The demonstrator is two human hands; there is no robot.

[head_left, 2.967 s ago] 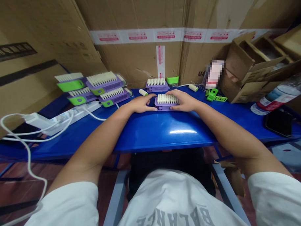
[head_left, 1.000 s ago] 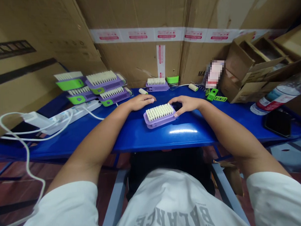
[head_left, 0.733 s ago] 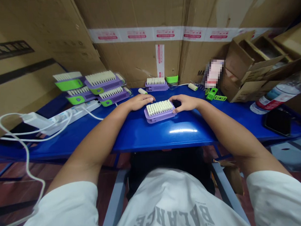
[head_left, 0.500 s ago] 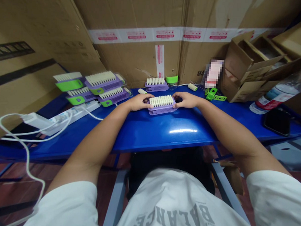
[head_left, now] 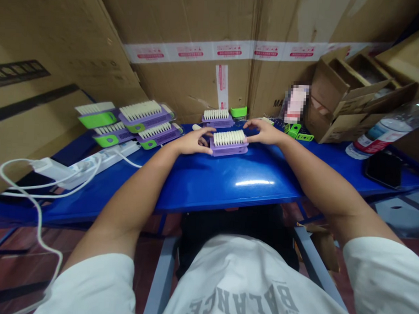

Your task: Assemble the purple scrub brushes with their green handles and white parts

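Head view: the left hand (head_left: 192, 142) curls round the 9 o'clock end of a purple brush (head_left: 229, 143), thumb and fingers closed on its plastic body. The right hand (head_left: 266, 133) arches over the 3 o'clock end with its fingertips touching. From here I cannot tell whether it truly clamps.

The brush looks to rest bristles up on the blue table (head_left: 229, 185), near the middle, flat between both hands. For a hold like this I would keep the fingers on the plastic ends and off the pale bristles. I would also press evenly from both sides and leave the base flat so it cannot twist.

Just past it at 12 o'clock lies a second purple brush (head_left: 216, 117), with a green block (head_left: 239, 112) beside it. At 10 o'clock sits a stack of purple and green brushes (head_left: 138, 122), and toward 8 o'clock a power strip (head_left: 102, 157). Green clips (head_left: 296, 131) lie at 2 o'clock. A water bottle (head_left: 385, 131) and a black phone (head_left: 382, 168) are out at 3 o'clock.
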